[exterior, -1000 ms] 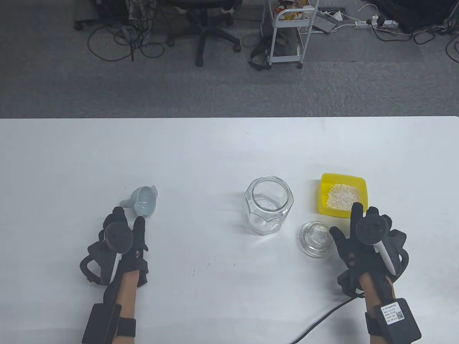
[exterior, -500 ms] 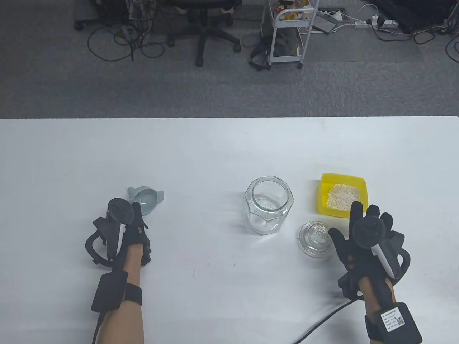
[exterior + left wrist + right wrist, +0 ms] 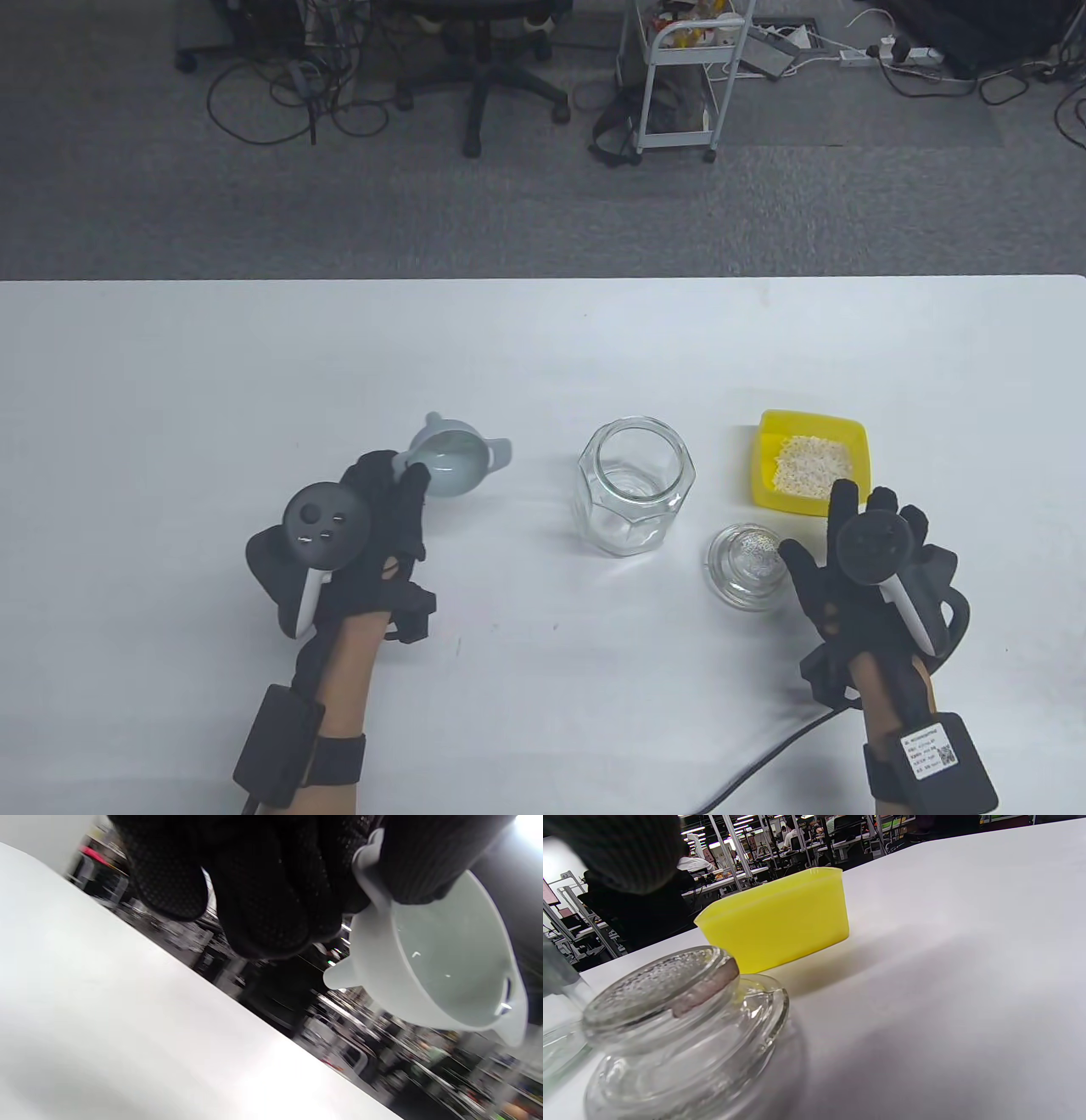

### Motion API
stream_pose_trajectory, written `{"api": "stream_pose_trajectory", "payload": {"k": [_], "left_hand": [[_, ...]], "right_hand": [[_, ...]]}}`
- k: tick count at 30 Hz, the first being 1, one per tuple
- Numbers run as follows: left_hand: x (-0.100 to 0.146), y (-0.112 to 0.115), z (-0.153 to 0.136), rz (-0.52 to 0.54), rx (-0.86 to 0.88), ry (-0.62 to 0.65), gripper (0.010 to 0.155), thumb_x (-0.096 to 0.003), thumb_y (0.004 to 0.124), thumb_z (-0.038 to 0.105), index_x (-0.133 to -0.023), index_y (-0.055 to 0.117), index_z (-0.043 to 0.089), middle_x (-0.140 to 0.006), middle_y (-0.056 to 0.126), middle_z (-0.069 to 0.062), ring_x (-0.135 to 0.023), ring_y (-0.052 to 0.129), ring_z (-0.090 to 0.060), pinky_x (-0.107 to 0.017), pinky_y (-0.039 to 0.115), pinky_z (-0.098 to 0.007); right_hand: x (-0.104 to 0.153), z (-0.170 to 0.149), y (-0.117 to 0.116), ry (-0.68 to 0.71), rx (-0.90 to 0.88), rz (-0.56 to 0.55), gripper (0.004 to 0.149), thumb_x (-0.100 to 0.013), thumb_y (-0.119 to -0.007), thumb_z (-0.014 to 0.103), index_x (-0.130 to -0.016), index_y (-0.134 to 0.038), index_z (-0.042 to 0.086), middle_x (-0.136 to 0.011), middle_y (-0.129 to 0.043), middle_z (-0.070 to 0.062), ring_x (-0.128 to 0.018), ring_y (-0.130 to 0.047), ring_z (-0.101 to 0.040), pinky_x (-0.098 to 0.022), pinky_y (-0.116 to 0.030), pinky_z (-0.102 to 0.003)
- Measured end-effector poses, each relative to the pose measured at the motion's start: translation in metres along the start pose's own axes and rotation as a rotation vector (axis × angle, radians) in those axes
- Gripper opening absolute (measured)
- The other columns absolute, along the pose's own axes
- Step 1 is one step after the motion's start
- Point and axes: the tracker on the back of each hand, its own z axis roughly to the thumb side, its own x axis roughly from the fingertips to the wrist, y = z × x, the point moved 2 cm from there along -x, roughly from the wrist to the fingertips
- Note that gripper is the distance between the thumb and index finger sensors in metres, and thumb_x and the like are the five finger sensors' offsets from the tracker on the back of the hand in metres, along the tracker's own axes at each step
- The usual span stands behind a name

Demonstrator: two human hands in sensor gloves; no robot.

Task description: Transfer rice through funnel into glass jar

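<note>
Holding a pale blue funnel (image 3: 451,460) by a tab on its rim, the left hand (image 3: 373,543) has it lifted off the white tabletop (image 3: 543,340), a little to the left of the glass jar (image 3: 635,486). In the left wrist view the thumb presses the tab from one side and the other fingers (image 3: 263,899) curl on the other side, so the funnel (image 3: 441,971) hangs tilted with its short spout pointing down toward the tabletop (image 3: 106,1027). The glass jar stands upright with its mouth open and nothing inside. Just right of the jar sits a yellow tub (image 3: 810,460) with a small heap of white rice (image 3: 812,465) in it. In front of the tub, close to the jar, the glass lid (image 3: 748,564) lies on the tabletop. The right hand (image 3: 874,577) has its fingers spread wide and holds nothing; its thumb is just beside the glass lid and its fingertips reach over the near edge of the yellow tub. The right wrist view shows the glass lid (image 3: 683,1027) up close with the yellow tub (image 3: 780,921) right behind it. Past the far edge of the tabletop there is grey carpet (image 3: 339,212), an office chair base (image 3: 484,85), a small white cart (image 3: 679,76) and loose cables.
</note>
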Motion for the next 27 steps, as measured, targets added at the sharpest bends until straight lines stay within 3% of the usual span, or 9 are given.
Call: {"api": "stream_pose_trajectory", "payload": {"k": [4,9,13,19,27], "left_hand": [[0.002,0.017,0.051,-0.119,0.111,0.063,0.045,-0.0554,0.080,0.060,-0.091,0.080,0.032,-0.085,0.096,0.002,-0.066,0.106,-0.016,-0.069,0.080,-0.055],[-0.004,0.052,0.086,-0.281,0.143,0.067,0.046,-0.0562,0.077,0.060,-0.091,0.079,0.031,-0.085,0.095,0.003,-0.065,0.105,-0.015,-0.069,0.080,-0.055],[-0.009,0.074,0.098,-0.384,0.212,0.034,0.046,-0.0578,0.075,0.060,-0.092,0.078,0.030,-0.083,0.095,0.003,-0.063,0.105,-0.014,-0.068,0.081,-0.054],[-0.022,0.097,0.102,-0.454,0.118,-0.032,0.046,-0.0585,0.072,0.061,-0.089,0.080,0.027,-0.077,0.097,0.003,-0.056,0.106,-0.011,-0.066,0.083,-0.053],[-0.031,0.109,0.108,-0.423,-0.036,-0.089,0.047,-0.0587,0.067,0.065,-0.082,0.083,0.028,-0.067,0.101,0.004,-0.046,0.108,-0.015,-0.062,0.085,-0.053]], "right_hand": [[0.000,0.000,0.000,0.007,-0.003,-0.008,0.086,-0.038,-0.070,0.067,-0.103,-0.021,0.038,-0.117,-0.017,-0.010,-0.106,-0.014,-0.046,-0.072,-0.030,-0.071],[0.000,0.000,0.000,0.011,-0.004,-0.007,0.086,-0.037,-0.070,0.068,-0.103,-0.021,0.038,-0.117,-0.017,-0.010,-0.106,-0.014,-0.046,-0.072,-0.030,-0.071],[0.001,0.002,0.000,0.022,-0.003,-0.015,0.086,-0.037,-0.069,0.068,-0.103,-0.021,0.038,-0.117,-0.017,-0.010,-0.106,-0.014,-0.046,-0.072,-0.030,-0.071],[0.000,0.004,-0.004,0.030,0.021,0.004,0.086,-0.037,-0.069,0.068,-0.103,-0.021,0.038,-0.117,-0.018,-0.010,-0.106,-0.016,-0.046,-0.072,-0.031,-0.071],[-0.002,0.002,-0.005,0.014,0.012,0.015,0.087,-0.037,-0.069,0.068,-0.103,-0.021,0.037,-0.117,-0.017,-0.011,-0.106,-0.014,-0.046,-0.072,-0.031,-0.071]]}}
